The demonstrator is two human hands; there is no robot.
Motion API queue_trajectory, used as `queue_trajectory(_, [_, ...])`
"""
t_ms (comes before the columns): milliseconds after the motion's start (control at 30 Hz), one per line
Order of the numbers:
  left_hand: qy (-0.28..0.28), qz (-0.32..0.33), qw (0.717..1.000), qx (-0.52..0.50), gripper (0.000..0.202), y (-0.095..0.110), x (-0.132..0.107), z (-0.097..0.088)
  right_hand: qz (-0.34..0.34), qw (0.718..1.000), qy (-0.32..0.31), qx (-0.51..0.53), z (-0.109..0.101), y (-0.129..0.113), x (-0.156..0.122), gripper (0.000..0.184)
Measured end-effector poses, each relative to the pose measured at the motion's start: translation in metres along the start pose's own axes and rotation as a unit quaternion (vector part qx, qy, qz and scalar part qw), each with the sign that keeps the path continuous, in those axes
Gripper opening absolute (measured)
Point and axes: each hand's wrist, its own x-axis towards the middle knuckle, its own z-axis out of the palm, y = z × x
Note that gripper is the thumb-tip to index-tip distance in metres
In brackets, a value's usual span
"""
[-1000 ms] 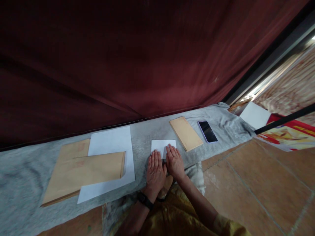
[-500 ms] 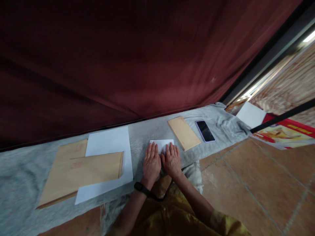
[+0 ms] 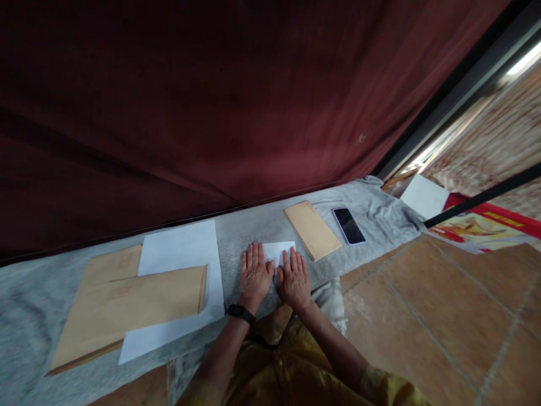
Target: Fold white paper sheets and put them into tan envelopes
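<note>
A small folded sheet of white paper [image 3: 279, 251] lies flat on the grey cloth, partly covered by both hands. My left hand [image 3: 256, 274] rests flat on its left side, fingers stretched out and thumb toward the middle. On the right side of the paper, my right hand [image 3: 293, 280] presses down with its fingers extended. Neither hand grips anything. Just right of the paper lies a stack of small brown envelopes [image 3: 311, 230]. Left of my hands are larger brown envelopes [image 3: 91, 304] and white sheets [image 3: 181, 239], with another brown envelope [image 3: 164, 296] across them.
A phone [image 3: 349, 226] lies on the cloth-covered bench [image 3: 236, 225] to the right. A dark red curtain [image 3: 236, 113] hangs along the back. Beyond the right end stand a red and yellow printed box [image 3: 486, 223] and a black bar [image 3: 486, 194]. The floor is tiled [image 3: 401, 316].
My left hand has slid left over the paper, widening the gap between my hands. My right hand stays on the paper. The view has shifted slightly.
</note>
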Motion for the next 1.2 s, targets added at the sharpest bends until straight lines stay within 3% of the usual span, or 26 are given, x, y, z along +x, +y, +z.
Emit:
queue_trajectory(467, [0.024, -0.005, 1.000, 0.013, 0.070, -0.008, -0.009, -0.003, 0.017, 0.999, -0.019, -0.035, -0.006, 0.010, -0.003, 0.061])
queue_trajectory(600, [0.032, -0.025, 0.999, 0.018, 0.072, -0.006, -0.030, -0.011, 0.011, 0.999, -0.015, -0.033, -0.006, 0.011, -0.004, 0.061])
queue_trajectory(733, [0.029, -0.030, 0.999, 0.028, 0.066, 0.001, -0.068, -0.023, 0.009, 1.000, -0.001, -0.024, -0.006, 0.010, -0.004, 0.060])
queue_trajectory(900, [-0.045, -0.001, 0.999, -0.006, 0.042, 0.007, -0.115, -0.057, 0.006, 1.000, 0.006, -0.020, -0.004, 0.011, -0.004, 0.060])
queue_trajectory(967, [-0.113, -0.003, 0.992, -0.048, 0.036, 0.004, -0.122, -0.074, 0.003, 1.000, 0.005, -0.019, -0.004, 0.012, -0.005, 0.060])
queue_trajectory(1033, [-0.132, -0.025, 0.988, -0.083, 0.038, -0.002, -0.121, -0.085, 0.003, 1.000, 0.007, -0.017, -0.003, 0.013, -0.005, 0.060])
queue_trajectory(1100, [-0.080, -0.033, 0.992, -0.096, 0.035, -0.011, -0.114, -0.085, 0.003, 1.000, 0.010, -0.014, -0.002, 0.013, -0.006, 0.060])
queue_trajectory(1200, [0.026, -0.017, 0.994, -0.105, 0.036, -0.019, -0.100, -0.069, 0.001, 1.000, 0.012, -0.013, -0.001, 0.014, -0.006, 0.060])
